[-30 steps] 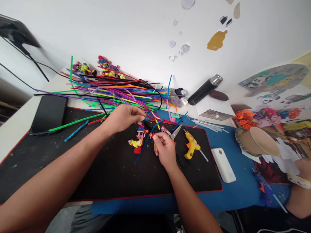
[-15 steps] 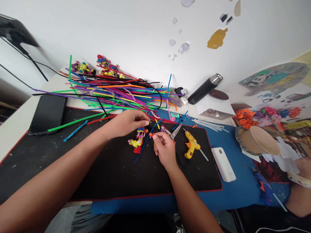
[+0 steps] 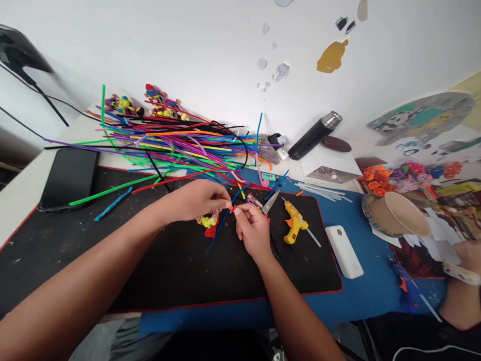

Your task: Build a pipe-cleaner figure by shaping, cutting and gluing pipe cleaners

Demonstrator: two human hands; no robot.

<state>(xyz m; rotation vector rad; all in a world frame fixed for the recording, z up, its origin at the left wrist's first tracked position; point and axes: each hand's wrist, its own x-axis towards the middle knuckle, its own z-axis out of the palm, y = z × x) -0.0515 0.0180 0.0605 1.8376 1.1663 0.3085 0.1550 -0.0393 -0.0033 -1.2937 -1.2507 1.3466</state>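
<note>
A small red pipe-cleaner piece [image 3: 232, 207] with an orange round spot is held above the black mat. My right hand [image 3: 254, 229] pinches it between thumb and index finger. From the left, the fingertips of my left hand [image 3: 201, 201] close on its other end. Partly covered by my left hand lies a pipe-cleaner figure [image 3: 209, 221] in yellow, pink and red. A dark blue pipe cleaner [image 3: 215, 235] runs diagonally beside the figure. Scissors [image 3: 271, 202] lie just beyond my right hand, their handles partly hidden.
A yellow glue gun [image 3: 295, 222] and a white power bank [image 3: 344, 251] are to the right. Many coloured pipe cleaners [image 3: 176, 143] spread along the wall. A black phone [image 3: 69, 178] lies left, a black flask [image 3: 315, 135] leans at the back. Another person's arm [image 3: 460, 303] shows far right.
My left hand has come right and slightly down, so its fingertips now meet the red piece in my right hand. It covers more of the figure. The view has shifted slightly.
</note>
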